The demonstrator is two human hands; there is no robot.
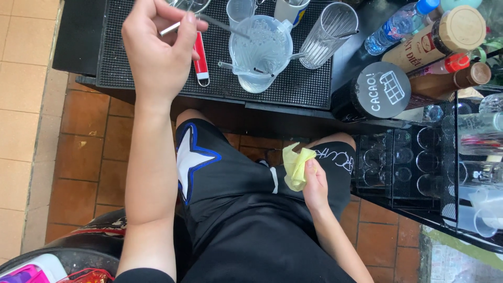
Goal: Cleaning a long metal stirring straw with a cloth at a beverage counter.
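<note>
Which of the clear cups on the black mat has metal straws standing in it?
The clear pitcher with a spout, in the middle of the black mat. It holds metal straws; the ribbed glass to its right lies tilted, and the smaller cup behind looks empty.

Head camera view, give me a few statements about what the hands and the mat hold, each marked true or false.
1. The left hand holds a thin metal stirrer over the black mat. True.
2. The right hand grips a blue sponge. False: it holds a crumpled yellow cloth.
3. The clear plastic jug stands on the mat. True.
4. The round black lid lies on the floor tiles. False: it tops a dark tin on the counter beside the mat.
</note>
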